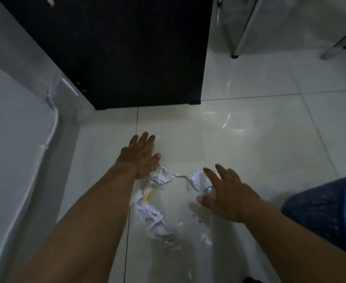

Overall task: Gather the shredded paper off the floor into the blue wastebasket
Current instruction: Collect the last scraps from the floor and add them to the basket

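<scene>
Since the whole mess sits on a glossy pale tiled floor (pixel 249 129), I'd guess the thin white shredded paper (pixel 159 177) slides around easily. It looks feather-light and floppy, with nothing fragile about it. Pinching single strips would take forever, so better to rake it together and scoop from both sides, squeezing the wad so it doesn't spring apart.

The blue perforated plastic wastebasket (pixel 321 211) is at the right edge, just beside the right forearm, so it's a short carry.

The biggest clump (pixel 149 216) lies nearest the person, between the two forearms, and neither hand is touching it. A tangle of strips (pixel 160 178) sits right at the heel of the left hand (pixel 140 158), which is flat with straight fingers pointing away from the paper. Whether the palm is pressing on it I can't tell.

A crumpled piece with a yellow edge (pixel 197 179) is at the fingertips of the right hand (pixel 227 193). That hand's fingers are splayed wide and gripping nothing.

Loose flecks (pixel 205 240) are scattered near the bottom, well apart from both hands. Those will probably need a sweep with the side of a palm.
</scene>
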